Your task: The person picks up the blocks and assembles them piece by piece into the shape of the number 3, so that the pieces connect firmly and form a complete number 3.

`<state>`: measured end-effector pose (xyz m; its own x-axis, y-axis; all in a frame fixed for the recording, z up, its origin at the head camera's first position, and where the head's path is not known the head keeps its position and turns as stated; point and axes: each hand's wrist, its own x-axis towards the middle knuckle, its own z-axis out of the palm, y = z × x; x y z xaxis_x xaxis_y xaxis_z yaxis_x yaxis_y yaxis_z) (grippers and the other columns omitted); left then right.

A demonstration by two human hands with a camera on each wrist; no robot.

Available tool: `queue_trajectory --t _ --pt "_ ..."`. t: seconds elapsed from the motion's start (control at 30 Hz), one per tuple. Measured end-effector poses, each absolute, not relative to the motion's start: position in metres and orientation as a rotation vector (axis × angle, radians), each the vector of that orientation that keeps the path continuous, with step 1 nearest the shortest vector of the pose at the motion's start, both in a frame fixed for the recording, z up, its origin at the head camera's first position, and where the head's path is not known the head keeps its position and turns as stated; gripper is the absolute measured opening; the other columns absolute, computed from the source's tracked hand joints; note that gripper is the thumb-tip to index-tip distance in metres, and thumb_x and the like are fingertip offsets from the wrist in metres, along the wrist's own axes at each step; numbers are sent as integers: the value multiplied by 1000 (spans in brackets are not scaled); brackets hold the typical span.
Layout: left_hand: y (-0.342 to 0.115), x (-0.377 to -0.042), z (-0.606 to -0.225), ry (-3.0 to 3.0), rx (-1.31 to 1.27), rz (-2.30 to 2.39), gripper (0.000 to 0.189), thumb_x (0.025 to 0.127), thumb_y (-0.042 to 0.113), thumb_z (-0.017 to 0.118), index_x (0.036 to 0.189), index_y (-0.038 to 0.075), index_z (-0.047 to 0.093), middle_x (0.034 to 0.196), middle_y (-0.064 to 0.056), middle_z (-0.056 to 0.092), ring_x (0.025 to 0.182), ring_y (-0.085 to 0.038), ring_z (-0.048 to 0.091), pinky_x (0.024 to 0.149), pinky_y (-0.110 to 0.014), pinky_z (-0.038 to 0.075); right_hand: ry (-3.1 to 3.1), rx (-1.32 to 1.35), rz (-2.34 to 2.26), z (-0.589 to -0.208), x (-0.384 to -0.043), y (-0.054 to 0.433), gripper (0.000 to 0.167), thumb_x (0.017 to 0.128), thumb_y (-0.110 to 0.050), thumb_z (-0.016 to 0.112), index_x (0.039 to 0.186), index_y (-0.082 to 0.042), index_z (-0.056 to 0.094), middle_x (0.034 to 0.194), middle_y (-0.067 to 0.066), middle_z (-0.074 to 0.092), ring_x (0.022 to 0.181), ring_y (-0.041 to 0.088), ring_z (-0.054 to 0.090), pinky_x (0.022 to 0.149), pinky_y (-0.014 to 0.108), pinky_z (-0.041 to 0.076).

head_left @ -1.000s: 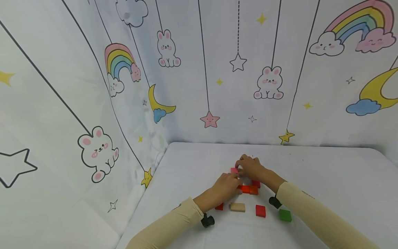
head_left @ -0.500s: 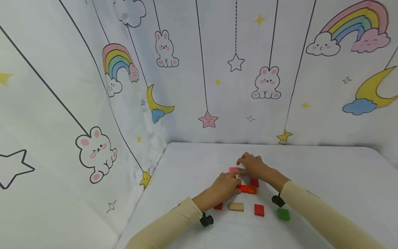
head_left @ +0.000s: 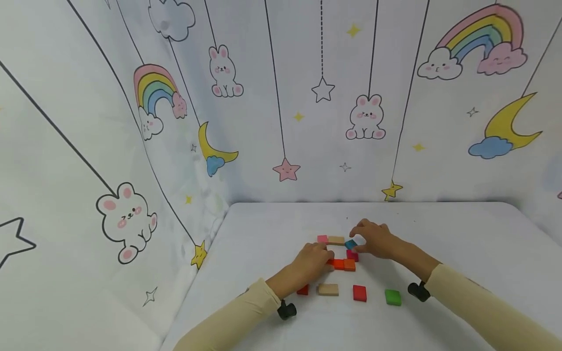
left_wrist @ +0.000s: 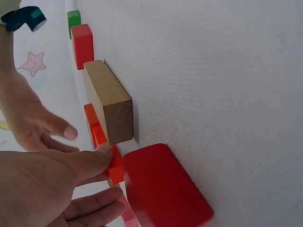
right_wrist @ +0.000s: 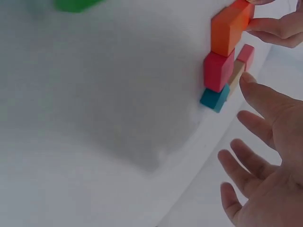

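My left hand (head_left: 309, 263) pinches a red-orange block (left_wrist: 115, 166) at the left end of a short row, thumb on its near side. An orange block (head_left: 349, 265) ends that row on the right. Behind it lie a crimson block (head_left: 352, 255) and a tilted teal block (head_left: 351, 244). A plain wooden block (head_left: 336, 240) and a pink block (head_left: 322, 239) continue leftward along the back, forming a rough ring. My right hand (head_left: 375, 239) hovers just right of the teal block, fingers spread and holding nothing; the right wrist view shows a gap between them.
In front of the ring, a dark red block (left_wrist: 165, 187), a wooden block (head_left: 328, 289), a red block (head_left: 359, 293) and a green block (head_left: 393, 297) lie spaced out on the white table (head_left: 263, 224). A patterned curtain (head_left: 246, 146) hangs behind.
My right hand has moved right, away from the pink block, uncovering the back wooden block and the teal block. The left hand keeps its place at the row. The head view has shifted slightly.
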<state>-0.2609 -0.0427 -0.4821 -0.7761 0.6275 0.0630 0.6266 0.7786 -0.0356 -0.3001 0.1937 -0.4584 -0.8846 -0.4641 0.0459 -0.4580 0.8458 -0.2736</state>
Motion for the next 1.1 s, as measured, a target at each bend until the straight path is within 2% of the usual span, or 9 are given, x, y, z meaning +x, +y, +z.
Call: queue_trajectory --t 0.4,0.6,0.77,0.93,1.1 --pt "-45 -261 -488 -2868 -1020 45 24 98 40 76 114 23 79 106 4 71 101 -10 62 91 -26 53 2978 -703 -502 -463 -249 242 36 85 -35 89 114 -19 74 118 6 66 114 32 64 85 62 50" --pt "-45 -260 -488 -2866 -1018 52 24 98 41 75 112 23 78 105 3 70 101 -11 62 91 -26 53 2941 -727 -588 -458 -220 264 33 86 -37 87 111 -23 72 116 -1 64 110 30 68 87 66 51" --pt "-45 -259 -485 -2862 -1031 28 22 98 40 76 111 23 79 104 4 70 101 -11 62 89 -25 52 2916 -713 -605 -460 -204 276 35 83 -40 89 110 -26 72 116 -5 63 108 26 68 84 58 53" --pt "-45 -259 -486 -2855 -1034 27 22 98 39 76 111 22 79 105 4 70 101 -11 61 89 -25 52 2875 -682 -591 -461 -193 282 36 81 -43 90 108 -29 71 117 -5 61 102 20 66 78 42 56" --pt "-45 -258 -485 -2843 -1033 36 22 98 40 76 111 22 79 105 4 70 100 -10 61 88 -24 52 2865 -686 -580 -463 -184 284 33 81 -41 90 104 -31 68 117 -5 61 98 18 65 77 41 50"
